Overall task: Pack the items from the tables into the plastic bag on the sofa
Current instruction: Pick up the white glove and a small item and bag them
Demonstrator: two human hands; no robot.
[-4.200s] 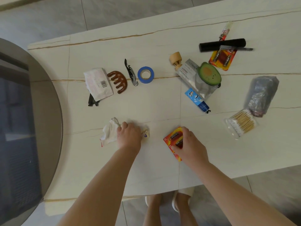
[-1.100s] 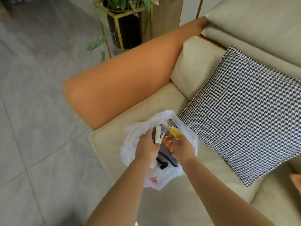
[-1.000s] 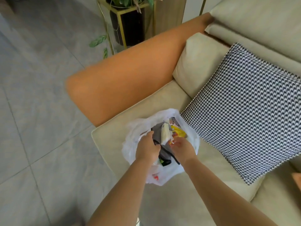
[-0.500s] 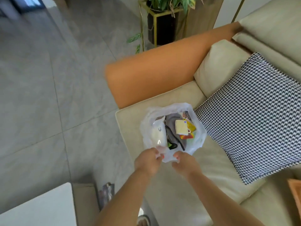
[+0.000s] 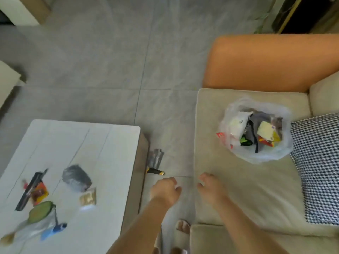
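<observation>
- Nearest to me, my left hand (image 5: 165,190) hangs over the floor gap between table and sofa, fingers loosely curled, grasping nothing.
- My right hand (image 5: 211,187) hovers at the front edge of the sofa (image 5: 238,189) seat, fingers spread and slack, also empty.
- On the white table (image 5: 102,180) to my left I see blurred items: an avocado-shaped pouch (image 5: 40,211) on a clear bag, a small blue tube (image 5: 53,230), a packet of cotton swabs (image 5: 88,198), a crumpled grey bag (image 5: 76,177), and a long black stick (image 5: 29,192) lying across a red-and-yellow card pack (image 5: 39,193).
- On the floor just beside the table's corner I see a grey packet (image 5: 155,158) and a black-and-yellow tool (image 5: 155,171).
- Farther off, the plastic bag (image 5: 256,129) sits on the beige seat cushion, mouth gaping upward; it is thin, translucent white with red print on its left side. Inside I make out a white pack, grey fabric, a pale yellow square, something green and red-yellow packaging.
- A houndstooth cushion (image 5: 317,162) touches the bag's right side; the orange armrest (image 5: 271,63) rises beyond.
</observation>
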